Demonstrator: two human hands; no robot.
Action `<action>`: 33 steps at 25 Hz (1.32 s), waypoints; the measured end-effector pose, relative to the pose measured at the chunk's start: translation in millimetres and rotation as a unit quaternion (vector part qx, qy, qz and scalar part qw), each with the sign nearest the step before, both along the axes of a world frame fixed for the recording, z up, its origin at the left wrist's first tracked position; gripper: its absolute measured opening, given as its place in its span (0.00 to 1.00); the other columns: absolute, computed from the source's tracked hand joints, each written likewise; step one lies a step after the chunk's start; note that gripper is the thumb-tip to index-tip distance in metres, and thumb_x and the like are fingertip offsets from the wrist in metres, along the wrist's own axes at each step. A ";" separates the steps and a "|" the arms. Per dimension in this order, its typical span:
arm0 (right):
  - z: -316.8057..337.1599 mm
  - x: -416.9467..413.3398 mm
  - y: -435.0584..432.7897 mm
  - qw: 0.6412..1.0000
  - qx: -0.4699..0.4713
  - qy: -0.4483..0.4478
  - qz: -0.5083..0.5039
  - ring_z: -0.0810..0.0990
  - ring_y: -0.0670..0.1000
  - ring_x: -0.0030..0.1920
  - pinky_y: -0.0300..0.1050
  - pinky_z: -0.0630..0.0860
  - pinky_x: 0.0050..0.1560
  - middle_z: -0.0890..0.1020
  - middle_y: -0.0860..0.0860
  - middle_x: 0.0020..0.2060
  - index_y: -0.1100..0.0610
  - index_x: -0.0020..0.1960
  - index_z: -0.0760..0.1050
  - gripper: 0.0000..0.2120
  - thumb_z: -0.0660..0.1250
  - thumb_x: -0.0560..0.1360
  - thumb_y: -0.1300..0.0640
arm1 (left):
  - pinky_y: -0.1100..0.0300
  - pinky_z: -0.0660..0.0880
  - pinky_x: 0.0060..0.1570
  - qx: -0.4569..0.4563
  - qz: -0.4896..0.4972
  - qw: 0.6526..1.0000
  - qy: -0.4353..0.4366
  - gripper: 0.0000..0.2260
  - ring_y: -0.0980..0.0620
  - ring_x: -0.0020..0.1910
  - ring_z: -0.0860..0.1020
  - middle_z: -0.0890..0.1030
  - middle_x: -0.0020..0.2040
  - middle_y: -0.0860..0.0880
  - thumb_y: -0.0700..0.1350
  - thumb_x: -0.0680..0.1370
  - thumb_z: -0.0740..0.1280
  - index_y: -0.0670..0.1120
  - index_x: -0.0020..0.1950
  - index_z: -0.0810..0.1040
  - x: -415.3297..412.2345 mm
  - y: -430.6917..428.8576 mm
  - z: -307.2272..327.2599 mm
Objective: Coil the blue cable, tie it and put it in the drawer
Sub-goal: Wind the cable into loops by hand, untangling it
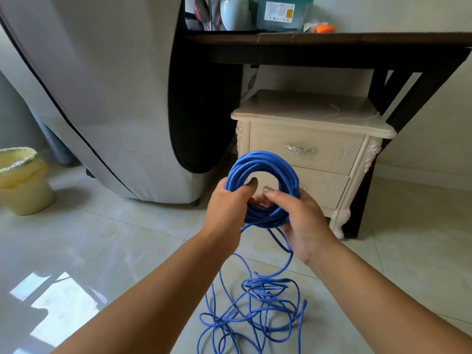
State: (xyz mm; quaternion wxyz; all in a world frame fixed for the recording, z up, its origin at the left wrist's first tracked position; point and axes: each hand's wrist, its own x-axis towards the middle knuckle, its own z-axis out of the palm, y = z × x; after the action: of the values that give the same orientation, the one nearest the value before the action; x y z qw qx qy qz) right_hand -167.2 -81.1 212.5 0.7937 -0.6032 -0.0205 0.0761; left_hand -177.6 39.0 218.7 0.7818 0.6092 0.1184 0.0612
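Blue cable (263,159) — coiled, upright — left grip (227,203) and right grip (304,221) both curled round its lower arc; tail on floor (102,238).

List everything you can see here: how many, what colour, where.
floor: one, pale tiles, underfoot
table: one, dark brown, at the back
vase: one, pale blue, on the table
box: one, clear, teal lid, beside the vase
nightstand: one, cream, under the table
drawers: two, cream, in the nightstand, shut
bin: one, yellow, far left on the floor
cover: one, grey, draped at left
cable: one, blue, partly coiled in both hands, rest loose on the floor
left hand: one, grips the coiled cable
right hand: one, grips the coiled cable
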 end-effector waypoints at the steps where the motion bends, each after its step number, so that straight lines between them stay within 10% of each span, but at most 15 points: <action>1: 1.4 3.0 -3.4 0.999 0.013 0.017 -0.023 0.84 0.51 0.40 0.54 0.79 0.55 0.84 0.51 0.36 0.57 0.46 0.75 0.06 0.69 0.74 0.66 | 0.66 0.75 0.33 0.019 -0.011 1.000 0.005 0.08 0.57 0.31 0.79 0.79 0.35 0.49 0.42 0.78 0.69 0.43 0.57 0.76 -3.0 -3.7 1.2; 5: 4.6 11.3 -9.8 0.995 -0.035 0.013 -0.090 0.82 0.51 0.31 0.54 0.79 0.48 0.81 0.51 0.27 0.54 0.47 0.74 0.06 0.65 0.77 0.65 | 0.73 0.71 0.29 0.152 -0.066 0.986 0.022 0.11 0.64 0.29 0.76 0.77 0.40 0.52 0.45 0.74 0.73 0.48 0.53 0.75 -6.7 -1.3 5.0; 9: 6.3 16.4 -16.9 0.965 -0.216 -0.095 -0.117 0.81 0.59 0.34 0.57 0.79 0.42 0.77 0.58 0.32 0.54 0.47 0.74 0.06 0.62 0.76 0.65 | 0.75 0.74 0.41 0.237 -0.096 0.965 -0.058 0.39 0.66 0.54 0.78 0.74 0.63 0.57 0.44 0.72 0.77 0.58 0.76 0.59 -7.3 15.0 7.1; 12: 6.5 10.3 -16.8 0.907 -0.364 -0.205 -0.050 0.78 0.61 0.38 0.55 0.76 0.39 0.78 0.55 0.35 0.51 0.47 0.72 0.12 0.62 0.72 0.68 | 0.65 0.77 0.57 0.411 -0.110 0.890 -0.162 0.45 0.59 0.68 0.68 0.64 0.72 0.56 0.39 0.71 0.75 0.61 0.79 0.53 -7.9 22.8 4.9; 17: 10.9 1.4 -12.5 0.798 -0.505 -0.327 0.028 0.72 0.47 0.36 0.38 0.66 0.32 0.74 0.45 0.36 0.51 0.52 0.70 0.13 0.64 0.72 0.66 | 0.60 0.76 0.57 0.601 -0.084 0.776 -0.173 0.38 0.54 0.57 0.75 0.74 0.64 0.52 0.40 0.73 0.74 0.55 0.78 0.59 -3.6 23.6 1.8; 23: 12.4 -2.2 -9.9 0.871 -0.403 -0.281 0.011 0.77 0.46 0.38 0.36 0.72 0.35 0.78 0.45 0.39 0.46 0.57 0.69 0.17 0.70 0.73 0.60 | 0.65 0.71 0.40 0.532 -0.036 0.838 -0.115 0.05 0.54 0.41 0.76 0.80 0.43 0.51 0.40 0.79 0.68 0.48 0.53 0.79 0.4 18.3 3.3; 27: 13.2 3.6 -18.8 0.956 -0.254 -0.133 0.063 0.81 0.42 0.48 0.43 0.77 0.55 0.80 0.45 0.49 0.42 0.63 0.70 0.24 0.75 0.70 0.52 | 0.58 0.73 0.39 0.291 0.017 0.954 -0.075 0.01 0.52 0.38 0.76 0.81 0.41 0.45 0.42 0.80 0.68 0.46 0.50 0.79 2.2 17.6 8.8; 33: 13.7 3.4 -28.5 0.956 -0.239 -0.088 0.147 0.79 0.36 0.54 0.44 0.69 0.62 0.83 0.38 0.50 0.40 0.65 0.71 0.36 0.68 0.59 0.28 | 0.60 0.69 0.34 0.102 0.074 0.992 0.033 0.09 0.52 0.32 0.70 0.72 0.31 0.49 0.47 0.81 0.67 0.47 0.41 0.76 4.2 20.3 11.1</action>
State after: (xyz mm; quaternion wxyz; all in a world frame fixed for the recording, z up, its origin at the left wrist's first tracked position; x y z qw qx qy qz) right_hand -163.7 -109.6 226.2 0.6015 -0.7700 -0.1594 0.1413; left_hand -173.4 59.3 229.8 0.7050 0.6767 0.1817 0.1102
